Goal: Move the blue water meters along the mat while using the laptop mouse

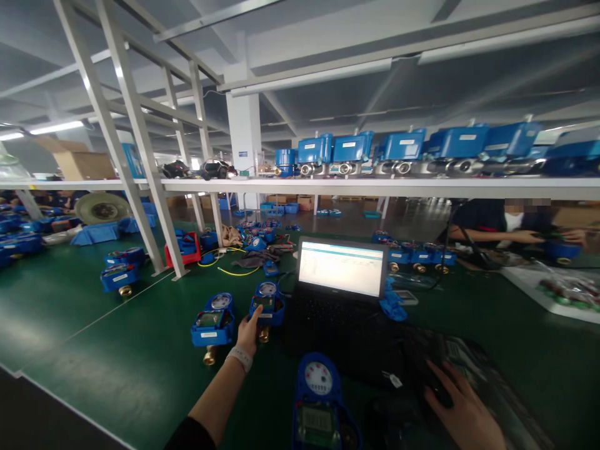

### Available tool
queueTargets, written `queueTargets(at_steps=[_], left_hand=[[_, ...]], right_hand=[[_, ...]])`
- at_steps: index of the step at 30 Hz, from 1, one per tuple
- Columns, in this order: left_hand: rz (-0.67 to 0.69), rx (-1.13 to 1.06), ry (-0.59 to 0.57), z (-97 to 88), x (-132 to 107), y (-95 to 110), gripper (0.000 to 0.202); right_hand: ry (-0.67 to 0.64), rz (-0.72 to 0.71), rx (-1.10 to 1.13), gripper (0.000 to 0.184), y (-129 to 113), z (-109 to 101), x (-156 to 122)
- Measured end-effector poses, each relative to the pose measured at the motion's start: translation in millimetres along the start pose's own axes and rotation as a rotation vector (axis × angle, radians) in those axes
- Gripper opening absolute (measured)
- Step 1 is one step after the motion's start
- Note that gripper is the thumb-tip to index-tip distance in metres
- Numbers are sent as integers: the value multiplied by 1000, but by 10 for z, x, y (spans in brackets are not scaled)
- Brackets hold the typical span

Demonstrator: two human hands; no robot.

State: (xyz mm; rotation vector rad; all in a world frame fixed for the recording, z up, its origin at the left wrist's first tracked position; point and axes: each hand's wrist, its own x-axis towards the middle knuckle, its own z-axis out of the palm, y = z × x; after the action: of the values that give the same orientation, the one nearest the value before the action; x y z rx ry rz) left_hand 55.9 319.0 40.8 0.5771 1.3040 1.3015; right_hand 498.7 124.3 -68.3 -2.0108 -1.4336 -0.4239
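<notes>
Green matting [117, 369] covers your long factory bench, where blue water meters lie scattered beneath a shelf [375, 186] lined with more of them. Your left hand [247, 334] reaches out at eleven o'clock to a blue meter [267, 303] lying just left of the open laptop [341, 275]; the fingers are loosely curled, with the fingertips touching the meter's near edge rather than wrapped around it. Your right hand [462, 412], at four o'clock, lies flat over a black mouse [434, 390], fingers spread and relaxed. A second meter [319, 400] sits at six o'clock, dial up, and a third [213, 320] lies just left of the touched one. You appear to be partway through checking a meter against the screen; the next move likely calls for a firmer hold on it. At two o'clock, a co-worker's hands [550, 237] work separately.
</notes>
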Motion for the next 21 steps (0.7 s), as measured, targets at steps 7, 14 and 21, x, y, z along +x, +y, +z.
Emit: queueTargets(at_steps=[7, 14, 21], left_hand=[[-58, 4, -32, -364, -559, -88, 47], [-166, -23, 11, -650, -1126, -148, 34], [-201, -103, 46, -862, -1491, -371, 23]], right_hand=[[-56, -31, 5, 53, -6, -23, 7], [-60, -109, 88, 49, 11, 37, 25], [-77, -145, 72, 49, 63, 74, 17]])
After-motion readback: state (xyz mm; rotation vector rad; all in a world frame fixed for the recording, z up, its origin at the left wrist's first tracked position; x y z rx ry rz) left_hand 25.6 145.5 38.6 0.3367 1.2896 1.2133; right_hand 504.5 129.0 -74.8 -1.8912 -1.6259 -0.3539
